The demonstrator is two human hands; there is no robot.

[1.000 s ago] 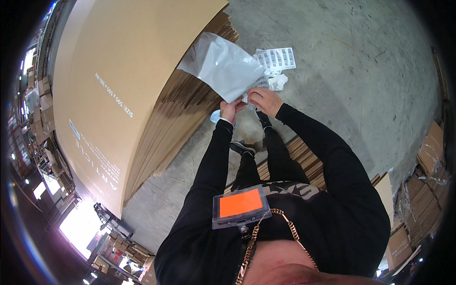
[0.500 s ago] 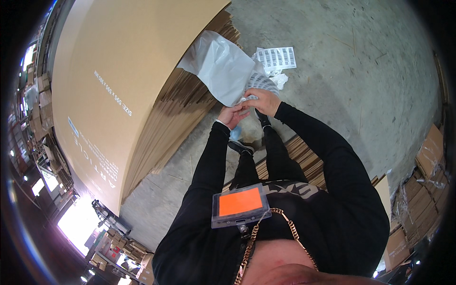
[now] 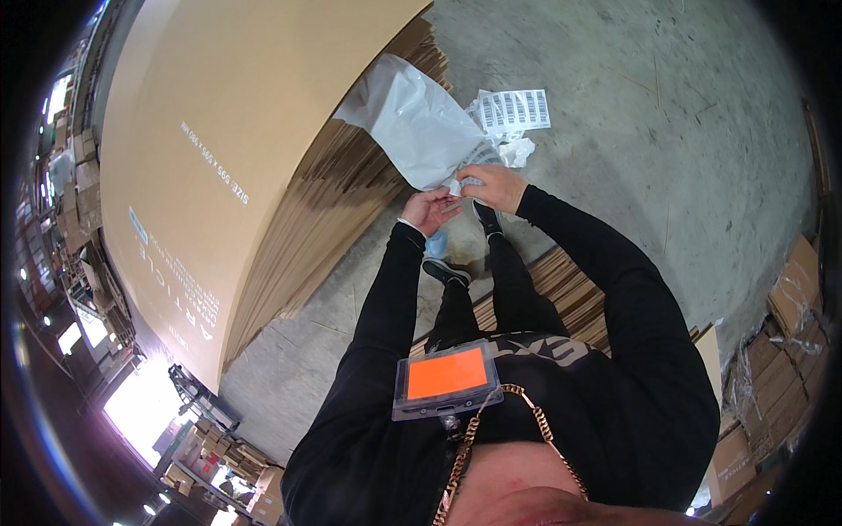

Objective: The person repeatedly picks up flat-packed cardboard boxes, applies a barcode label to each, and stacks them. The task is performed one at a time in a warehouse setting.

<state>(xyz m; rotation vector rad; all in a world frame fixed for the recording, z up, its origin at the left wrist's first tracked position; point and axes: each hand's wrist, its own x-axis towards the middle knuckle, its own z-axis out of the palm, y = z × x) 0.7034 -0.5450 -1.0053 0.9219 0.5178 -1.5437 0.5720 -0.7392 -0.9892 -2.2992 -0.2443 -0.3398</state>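
Observation:
My right hand [image 3: 494,187] pinches the lower edge of a curled sheet of barcode labels [image 3: 479,156]. Close beside it my left hand [image 3: 428,211] is turned palm up, its fingers apart and stretched toward the right fingertips at the sheet's end. A small white corner [image 3: 455,187] shows between the two hands. Just beyond them a large crumpled white plastic sheet or bag [image 3: 412,118] spreads up against the cardboard stack and partly covers the labels. Another flat label sheet [image 3: 516,110] lies farther off, with crumpled white paper [image 3: 517,152] by it.
A tall stack of flat cardboard [image 3: 303,223] rises on the left under a large printed brown panel [image 3: 210,114]. More flat cardboard [image 3: 561,285] lies behind my legs. Grey concrete floor [image 3: 614,158] extends to the right. Wrapped brown cartons [image 3: 781,377] stand at the far right.
My right hand has shifted slightly right, and the curled label sheet shows less of its printed face. The left hand stays nearly in place.

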